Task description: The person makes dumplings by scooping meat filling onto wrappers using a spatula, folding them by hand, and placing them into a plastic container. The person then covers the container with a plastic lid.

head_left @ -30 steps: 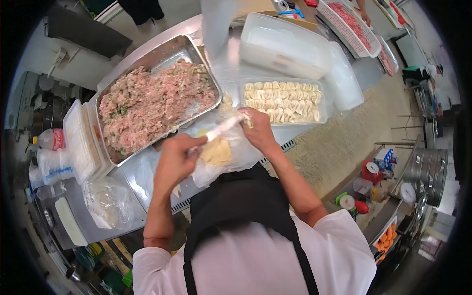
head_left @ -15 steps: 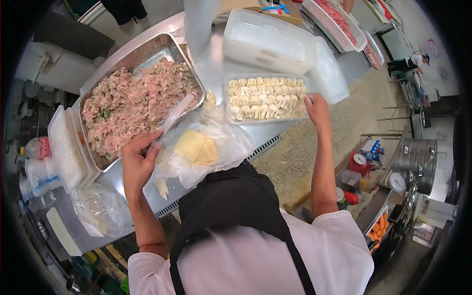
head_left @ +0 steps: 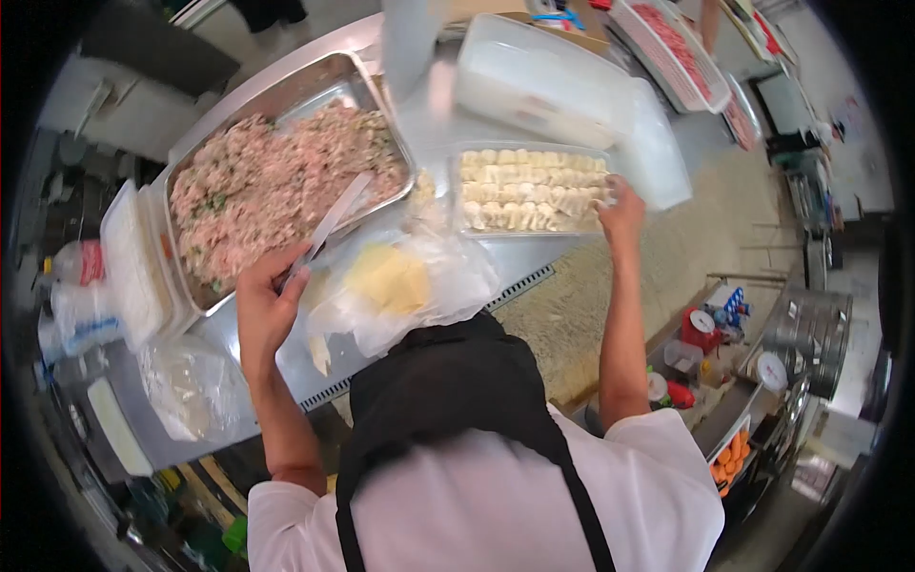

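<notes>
My left hand is closed around the handle of a flat, pale spatula, whose blade points toward the minced meat filling. That filling lies heaped in a metal tray. Rows of folded dumplings fill a clear plastic container on the right. My right hand is at this container's right end, fingers pinched together by the last dumplings; whatever is between them is hidden. Yellow dumpling wrappers lie stacked on a crumpled plastic bag between my hands.
A large translucent bin and a lid stand behind the dumplings. Farther right is a white basket of meat. Stacked white containers and a plastic bag sit left. The table's front edge runs near my apron.
The view has shifted slightly, so the table things appear a little further right. My left hand still holds the spatula, and my right hand stays at the container's right end.
</notes>
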Demonstrator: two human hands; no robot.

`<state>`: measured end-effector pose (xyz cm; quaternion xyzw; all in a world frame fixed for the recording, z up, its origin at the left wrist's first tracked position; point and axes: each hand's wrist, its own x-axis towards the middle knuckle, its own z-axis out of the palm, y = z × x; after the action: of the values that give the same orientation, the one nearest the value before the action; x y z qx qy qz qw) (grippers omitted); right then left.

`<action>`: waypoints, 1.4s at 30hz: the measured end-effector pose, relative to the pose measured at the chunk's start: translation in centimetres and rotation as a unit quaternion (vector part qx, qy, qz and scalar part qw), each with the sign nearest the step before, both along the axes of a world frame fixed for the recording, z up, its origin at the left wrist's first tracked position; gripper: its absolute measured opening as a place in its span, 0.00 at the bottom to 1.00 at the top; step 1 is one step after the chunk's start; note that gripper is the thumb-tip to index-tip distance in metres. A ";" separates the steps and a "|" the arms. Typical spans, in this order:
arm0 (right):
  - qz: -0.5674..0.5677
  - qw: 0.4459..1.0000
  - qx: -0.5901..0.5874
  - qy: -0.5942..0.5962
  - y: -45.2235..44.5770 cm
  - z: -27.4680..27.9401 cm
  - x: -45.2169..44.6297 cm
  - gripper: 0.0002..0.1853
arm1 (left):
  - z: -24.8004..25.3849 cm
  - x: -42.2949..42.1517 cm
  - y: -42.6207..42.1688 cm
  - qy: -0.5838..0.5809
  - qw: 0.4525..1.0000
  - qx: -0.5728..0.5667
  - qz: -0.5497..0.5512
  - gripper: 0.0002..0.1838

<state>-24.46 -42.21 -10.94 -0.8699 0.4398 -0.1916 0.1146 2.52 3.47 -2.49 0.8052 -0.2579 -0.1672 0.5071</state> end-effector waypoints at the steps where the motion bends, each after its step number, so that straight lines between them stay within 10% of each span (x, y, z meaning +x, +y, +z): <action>1: 0.016 1.000 0.009 -0.001 1.5 1.0 0.9 0.20 | 0.4 0.1 0.3 -0.001 1.000 0.009 0.016 0.20; 8: 0.419 0.852 0.292 -0.113 18.5 1.5 8.4 0.11 | 0.1 -0.1 0.3 0.002 0.995 0.087 0.040 0.20; 16: 0.543 0.833 0.098 -0.044 25.0 -3.7 13.9 0.07 | -1.0 1.3 1.8 -0.023 0.997 0.056 0.057 0.19; 18: 0.559 0.823 0.100 -0.030 24.7 -3.9 14.6 0.07 | -0.4 2.0 1.8 -0.187 0.962 0.196 0.027 0.17; 22: 0.540 0.809 0.155 -0.175 23.7 -1.1 14.6 0.05 | 1.1 3.8 -0.8 -0.227 0.926 0.299 -0.029 0.18; 29: 0.235 0.709 0.622 -0.237 18.1 1.7 10.8 0.17 | -6.5 7.1 -8.6 -0.298 0.895 0.309 -0.119 0.11; 31: 0.163 0.499 0.740 -0.421 17.2 2.2 10.0 0.24 | -4.2 6.7 -9.0 -0.249 0.896 0.342 -0.139 0.11; 34: 0.178 0.342 0.783 -0.488 16.1 3.6 7.8 0.31 | -2.1 8.1 -8.3 -0.184 0.892 0.366 -0.193 0.11; 36: 0.211 0.329 0.785 -0.481 15.8 1.6 7.4 0.31 | -2.2 8.8 -8.0 -0.173 0.890 0.361 -0.221 0.11; 38: 0.152 0.467 0.758 -0.430 15.9 -0.2 7.2 0.29 | -3.4 8.8 -8.1 -0.194 0.893 0.386 -0.127 0.11; 42: 0.149 0.459 0.763 -0.429 16.1 0.2 7.7 0.27 | -4.4 8.3 -8.0 -0.160 0.888 0.362 -0.234 0.12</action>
<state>-16.80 -26.08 -10.75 -0.2956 0.1693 -0.1082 0.9340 10.85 -4.53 -6.86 0.8650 -0.4381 -0.2319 0.0783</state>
